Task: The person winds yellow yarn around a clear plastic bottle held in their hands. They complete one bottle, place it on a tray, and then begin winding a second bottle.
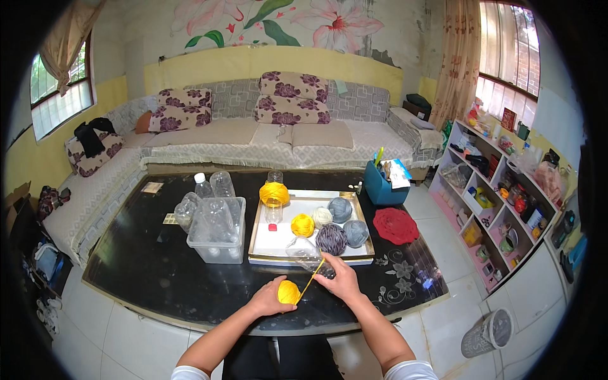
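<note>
My left hand [270, 298] is closed around a ball of yellow yarn [289, 292] above the near edge of the black table. From that ball a yellow strand runs up to my right hand [341, 279], which pinches it between thumb and fingers. A clear plastic bottle [304, 254] lies by my right fingertips, partly hidden by them, over the tray's near edge. In the white tray [261, 242] sit a smaller yellow ball [302, 225], a cream ball [323, 217], a dark purple-grey ball [331, 239] and grey-blue balls [340, 210]. Yellow yarn [274, 194] surrounds another clear bottle at the tray's far left.
Left of the tray, a clear plastic bin [216, 251] holds several empty bottles. A red crocheted mat [395, 226] and a teal organizer box [387, 185] are on the right. A shelf unit [498, 190] and a waste bin [489, 332] stand beyond the table's right side.
</note>
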Tool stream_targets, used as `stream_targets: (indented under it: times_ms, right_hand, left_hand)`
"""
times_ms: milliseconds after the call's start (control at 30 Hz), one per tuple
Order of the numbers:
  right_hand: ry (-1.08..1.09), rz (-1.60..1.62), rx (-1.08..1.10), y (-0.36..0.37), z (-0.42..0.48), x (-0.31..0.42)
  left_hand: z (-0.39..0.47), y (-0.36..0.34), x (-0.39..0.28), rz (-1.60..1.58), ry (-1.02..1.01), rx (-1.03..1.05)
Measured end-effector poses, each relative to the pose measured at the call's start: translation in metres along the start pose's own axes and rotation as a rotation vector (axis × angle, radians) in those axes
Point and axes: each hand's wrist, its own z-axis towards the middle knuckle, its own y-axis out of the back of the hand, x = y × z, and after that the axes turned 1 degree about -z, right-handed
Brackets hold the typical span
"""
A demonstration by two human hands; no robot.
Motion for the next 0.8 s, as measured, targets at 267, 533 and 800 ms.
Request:
stream_targets:
  times_ms: [267,533,800]
  right_hand:
    - [-0.120,0.278,-0.148,0.028,0.006,0.008]
    - [-0.216,0.704,-0.065,0.040,0.001,0.019]
    - [-0.228,0.729,0.029,0.039,-0.009,0.022]
  left_hand:
    - [0.004,0.054,-0.051,0.200,-0.437,-0.086]
    - [0.073,0.074,-0.033,0.546,-0.714,-0.333]
    - [0.072,0.057,-0.026,0.526,-0.523,-0.339]
